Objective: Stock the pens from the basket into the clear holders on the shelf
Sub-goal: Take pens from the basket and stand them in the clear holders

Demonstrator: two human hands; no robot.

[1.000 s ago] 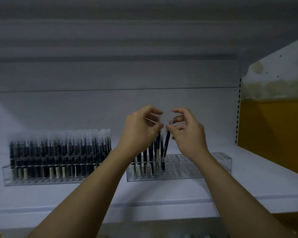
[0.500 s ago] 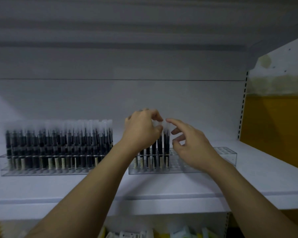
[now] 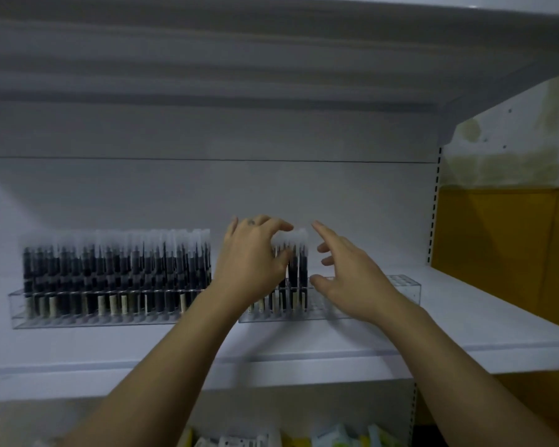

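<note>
Having released the pen it pinched a second ago, my right hand (image 3: pixel 349 279) is open, fingers spread, beside the pens (image 3: pixel 296 269) standing in the clear holder (image 3: pixel 400 291) on the shelf (image 3: pixel 471 321), my left hand (image 3: pixel 252 262) grips their caps, labels too blurred to read.

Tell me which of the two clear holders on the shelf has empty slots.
The right holder: pens stand only at its left end, and the rest is bare. The left holder is packed end to end.
</note>
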